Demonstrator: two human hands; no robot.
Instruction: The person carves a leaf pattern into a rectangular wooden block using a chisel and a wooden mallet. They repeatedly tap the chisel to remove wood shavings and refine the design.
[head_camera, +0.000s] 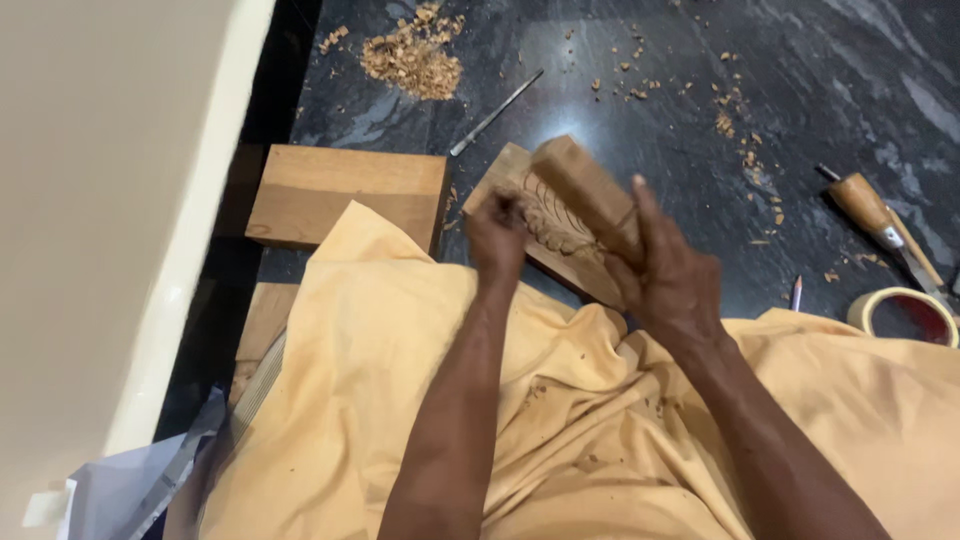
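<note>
On the lap, over orange cloth (560, 420), a carved wooden panel (520, 195) rests tilted so both hands reach it. Left hand (497, 238) is fisted on the carving, presumably round a chisel, though I cannot tell. Right hand (665, 280) grips a wooden mallet block (585, 190) raised above it.

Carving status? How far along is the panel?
Done: a leaf pattern is cut into part of the wood panel, with shavings on the floor. In hand: right hand holds a wooden mallet; left hand grips at the carving. Left: the panel's uncut edges.
</note>
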